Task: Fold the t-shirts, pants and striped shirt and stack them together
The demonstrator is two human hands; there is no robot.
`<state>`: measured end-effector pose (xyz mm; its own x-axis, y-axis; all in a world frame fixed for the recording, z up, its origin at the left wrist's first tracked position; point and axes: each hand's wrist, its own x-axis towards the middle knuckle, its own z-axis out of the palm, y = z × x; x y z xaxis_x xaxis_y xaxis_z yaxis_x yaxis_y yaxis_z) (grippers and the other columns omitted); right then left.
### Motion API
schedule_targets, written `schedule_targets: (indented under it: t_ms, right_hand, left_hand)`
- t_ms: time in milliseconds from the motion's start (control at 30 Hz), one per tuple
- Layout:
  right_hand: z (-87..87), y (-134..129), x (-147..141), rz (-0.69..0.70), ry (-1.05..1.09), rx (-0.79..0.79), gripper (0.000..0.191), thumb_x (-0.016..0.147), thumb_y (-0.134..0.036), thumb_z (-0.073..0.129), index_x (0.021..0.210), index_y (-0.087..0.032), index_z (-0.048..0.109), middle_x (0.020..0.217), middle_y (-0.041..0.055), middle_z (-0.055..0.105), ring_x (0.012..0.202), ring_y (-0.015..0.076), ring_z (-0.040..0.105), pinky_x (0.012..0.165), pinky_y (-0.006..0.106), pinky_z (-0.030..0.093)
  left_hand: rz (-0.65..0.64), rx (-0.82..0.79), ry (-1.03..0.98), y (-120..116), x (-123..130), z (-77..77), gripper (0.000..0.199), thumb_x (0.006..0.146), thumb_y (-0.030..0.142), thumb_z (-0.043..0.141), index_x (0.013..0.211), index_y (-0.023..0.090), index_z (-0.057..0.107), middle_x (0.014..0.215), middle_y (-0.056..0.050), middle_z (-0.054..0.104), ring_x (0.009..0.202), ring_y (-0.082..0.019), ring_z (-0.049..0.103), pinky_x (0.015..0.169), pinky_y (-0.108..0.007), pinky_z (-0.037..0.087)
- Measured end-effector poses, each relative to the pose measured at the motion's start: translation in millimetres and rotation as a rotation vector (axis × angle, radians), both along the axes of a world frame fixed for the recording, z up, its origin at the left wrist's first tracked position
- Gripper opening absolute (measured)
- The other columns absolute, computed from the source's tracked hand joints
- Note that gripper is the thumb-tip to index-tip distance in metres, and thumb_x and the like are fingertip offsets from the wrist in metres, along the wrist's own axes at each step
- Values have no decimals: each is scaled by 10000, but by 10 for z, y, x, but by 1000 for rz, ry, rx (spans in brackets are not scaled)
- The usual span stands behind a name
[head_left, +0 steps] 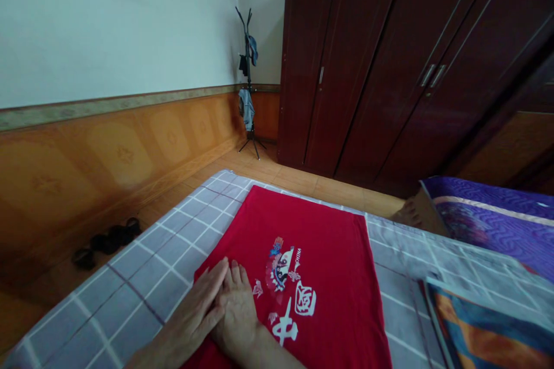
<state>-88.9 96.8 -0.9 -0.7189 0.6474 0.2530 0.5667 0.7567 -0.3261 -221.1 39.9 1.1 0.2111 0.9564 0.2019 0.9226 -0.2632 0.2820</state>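
Note:
A red T-shirt (320,230) lies spread flat, with white characters, the word CHINA and a colourful printed figure on its front. My left hand (201,302) rests at the shirt's left edge, fingers stretched out and held side by side, its thumb reaching across my right hand. Right beside it, touching it, my right hand (237,305) lies flat on the red cloth with its fingers extended. Neither hand grips anything. Both are left of the print, and the near end of the shirt runs out of view below.
Under the shirt is a bed with a grey checked sheet (173,253). A folded blue and orange cloth (489,323) lies at the right. Beyond stand a dark red wardrobe (346,69), a coat rack (248,69) and a purple-covered bed (497,207). Dark shoes (108,241) are on the floor left.

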Motion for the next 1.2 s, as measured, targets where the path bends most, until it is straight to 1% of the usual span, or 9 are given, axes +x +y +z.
schedule_targets:
  t_ms: [100,267,400,533,667,800,933,1133,1200]
  right_hand:
    - [-11,-12,36,-1,-23,50,640,778,-240,515,1378,-73,366,1346,203,448,1252,326,379,1027,493,345]
    - [-1,-26,103,16,-12,119,625,785,-274,518,1352,-52,375,1292,197,483,1231,288,400,1032,445,344]
    - [183,-36,347,37,-67,92,512,853,-312,469,1315,-96,432,1353,163,453,1265,267,384,1038,422,336]
    - [537,-136,1015,-163,-157,-13,553,811,-371,567,1292,-118,468,1351,166,465,1223,288,443,981,417,394]
    - [730,-461,1939,-572,-62,-84,489,854,-302,521,1313,-145,463,1333,126,498,1205,236,476,991,349,392]
    - [557,-999,2595,-870,-29,-127,383,862,-243,481,1222,-128,541,1187,123,598,1105,202,552,950,312,424]
    - [282,-1485,2767,-932,-43,-71,309,869,-242,459,1132,-140,584,1088,124,620,1019,218,572,888,342,464]
    - [180,-1728,2680,-918,-153,28,539,773,-361,619,1251,-142,503,1131,138,566,1037,288,532,874,421,472]
    - [192,-1731,2678,-894,-163,39,472,810,-319,570,1247,-150,510,1105,129,575,1001,265,550,850,393,479]
  left_hand:
    - [-2,71,74,-85,-88,-170,715,933,448,342,1464,293,-111,1506,-53,230,1332,-247,340,1078,-438,342]
    - [-44,142,135,-8,-122,-243,694,936,436,308,1472,255,-95,1496,-86,262,1326,-254,351,1077,-472,321]
    - [-87,166,224,-1,-170,-297,723,920,428,351,1474,252,-80,1492,-92,273,1334,-267,335,1082,-524,274]
    - [-120,164,303,-20,-120,-212,798,882,488,424,1476,248,-52,1508,-125,208,1361,-316,261,1072,-594,214]
    - [-383,28,252,-105,366,180,803,861,549,462,1473,305,2,1521,-71,172,1373,-307,233,1090,-572,207]
    - [-807,-237,180,-249,1111,521,814,854,555,495,1460,345,-6,1533,-18,110,1396,-263,163,1122,-518,195]
    - [-1066,-379,143,-350,1593,496,855,819,503,590,1469,297,75,1534,-61,79,1407,-271,72,1134,-530,117]
    - [-1160,-349,106,-359,1635,325,767,838,436,593,1460,237,191,1534,-89,118,1410,-267,59,1136,-517,72]
    - [-1174,-323,63,-339,1593,306,701,875,463,526,1455,220,216,1530,-87,161,1412,-249,73,1143,-497,68]
